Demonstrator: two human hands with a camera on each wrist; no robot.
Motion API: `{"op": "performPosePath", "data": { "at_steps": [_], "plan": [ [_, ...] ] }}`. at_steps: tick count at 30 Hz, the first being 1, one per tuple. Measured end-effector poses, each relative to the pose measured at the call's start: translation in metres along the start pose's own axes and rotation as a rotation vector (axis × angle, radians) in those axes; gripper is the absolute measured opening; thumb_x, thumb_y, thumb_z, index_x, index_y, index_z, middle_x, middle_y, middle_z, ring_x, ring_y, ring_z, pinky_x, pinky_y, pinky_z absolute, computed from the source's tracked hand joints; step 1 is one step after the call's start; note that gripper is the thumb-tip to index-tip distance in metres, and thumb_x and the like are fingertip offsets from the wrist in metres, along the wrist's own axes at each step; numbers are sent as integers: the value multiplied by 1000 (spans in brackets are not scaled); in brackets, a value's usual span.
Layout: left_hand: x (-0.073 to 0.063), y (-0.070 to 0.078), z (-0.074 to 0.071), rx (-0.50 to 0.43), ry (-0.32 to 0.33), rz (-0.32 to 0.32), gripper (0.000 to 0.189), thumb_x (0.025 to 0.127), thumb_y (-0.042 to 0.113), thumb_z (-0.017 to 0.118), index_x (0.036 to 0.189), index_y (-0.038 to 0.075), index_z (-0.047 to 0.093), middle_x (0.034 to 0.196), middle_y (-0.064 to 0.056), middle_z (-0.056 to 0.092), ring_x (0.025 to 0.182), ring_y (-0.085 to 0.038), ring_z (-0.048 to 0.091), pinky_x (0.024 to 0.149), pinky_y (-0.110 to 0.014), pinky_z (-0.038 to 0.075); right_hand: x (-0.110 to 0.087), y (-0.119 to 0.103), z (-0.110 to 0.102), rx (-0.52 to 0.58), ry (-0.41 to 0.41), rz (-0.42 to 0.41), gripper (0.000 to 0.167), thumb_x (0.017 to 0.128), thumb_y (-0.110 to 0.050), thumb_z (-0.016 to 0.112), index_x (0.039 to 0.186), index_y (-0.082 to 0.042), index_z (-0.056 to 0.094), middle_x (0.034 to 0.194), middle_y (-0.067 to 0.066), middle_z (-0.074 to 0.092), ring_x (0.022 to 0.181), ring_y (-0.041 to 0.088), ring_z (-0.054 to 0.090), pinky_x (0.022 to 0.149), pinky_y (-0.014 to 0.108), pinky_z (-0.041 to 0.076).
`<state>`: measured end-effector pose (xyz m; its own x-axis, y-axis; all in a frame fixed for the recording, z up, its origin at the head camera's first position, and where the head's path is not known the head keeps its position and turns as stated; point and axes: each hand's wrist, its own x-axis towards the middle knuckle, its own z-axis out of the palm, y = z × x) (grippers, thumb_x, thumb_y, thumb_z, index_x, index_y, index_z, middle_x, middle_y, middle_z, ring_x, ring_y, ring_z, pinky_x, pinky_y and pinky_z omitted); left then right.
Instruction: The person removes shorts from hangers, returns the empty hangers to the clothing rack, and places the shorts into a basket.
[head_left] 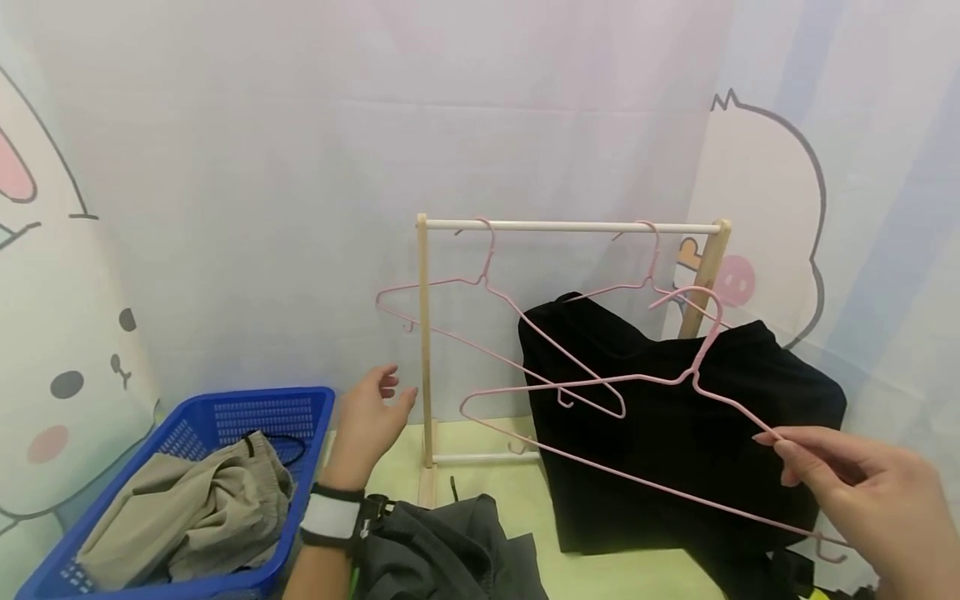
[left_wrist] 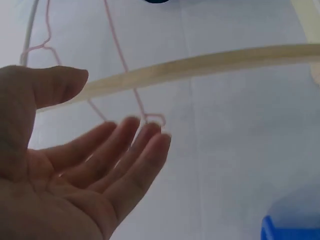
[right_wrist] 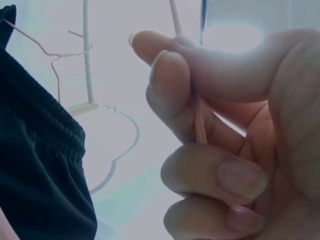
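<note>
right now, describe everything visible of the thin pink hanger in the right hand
The thin pink clothes hanger looks like coated wire: an open curved hook on top, sloping shoulders, a bottom bar, a small hook near each end. It is bare and tilted, left end higher, overlapping the black cloth garment in the head view. The right hand pinches its right shoulder.

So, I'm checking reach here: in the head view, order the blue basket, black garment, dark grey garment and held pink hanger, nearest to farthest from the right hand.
From the right hand:
1. Held pink hanger: pinched in its grip.
2. Black garment: just left, behind the hanger.
3. Dark grey garment: farther left, at the bottom edge.
4. Blue basket: far left.
</note>
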<state>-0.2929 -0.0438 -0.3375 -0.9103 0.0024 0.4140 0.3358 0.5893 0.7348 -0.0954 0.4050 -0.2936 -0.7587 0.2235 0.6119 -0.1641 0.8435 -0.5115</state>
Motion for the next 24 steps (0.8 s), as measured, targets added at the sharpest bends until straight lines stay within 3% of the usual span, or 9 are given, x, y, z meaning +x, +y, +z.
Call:
{"op": "performPosePath", "data": {
  "at_steps": [6, 11, 16, 21, 24],
  "plan": [
    [20, 2, 28, -51, -4, -59, 73, 99, 28, 69, 157, -2, 37, 150, -27, 52, 134, -45, 54, 102, -57, 51, 0, 2, -1, 3, -46, -2, 16, 101, -17, 69, 111, -10, 79, 70, -8, 65, 54, 12, 46, 44, 30, 28],
    [30, 0, 47, -66, -4, -45, 75, 101, 26, 67, 159, -4, 30, 148, -31, 51, 129, -49, 57, 96, -58, 55, 1, 2, -1, 8, -59, -15, 14, 99, -14, 72, 110, -11, 80, 71, -9, 68, 60, 7, 54, 46, 27, 32],
    [37, -6, 61, -80, 19, -28, 62, 103, 20, 63, 155, -4, 39, 136, -32, 61, 114, -47, 67, 84, -54, 60, 1, 1, 1, -10, -83, 31, 17, 100, -13, 69, 113, -14, 80, 72, -8, 68, 56, 12, 50, 43, 31, 31],
    [44, -13, 71, -80, 53, -9, 42, 105, 15, 60, 141, -6, 54, 112, -28, 70, 91, -38, 73, 71, -47, 61, 3, -1, 1, -41, -66, 2, 16, 99, -11, 71, 112, -13, 80, 70, -9, 68, 58, 7, 54, 47, 26, 33],
    [46, -14, 76, -49, 83, 11, 31, 105, 12, 57, 129, -8, 59, 103, -26, 71, 85, -37, 73, 67, -45, 60, 3, -2, 1, -53, -51, -20, 16, 96, -8, 74, 110, -11, 81, 69, -11, 67, 60, 4, 55, 50, 23, 35]
  ]
}}
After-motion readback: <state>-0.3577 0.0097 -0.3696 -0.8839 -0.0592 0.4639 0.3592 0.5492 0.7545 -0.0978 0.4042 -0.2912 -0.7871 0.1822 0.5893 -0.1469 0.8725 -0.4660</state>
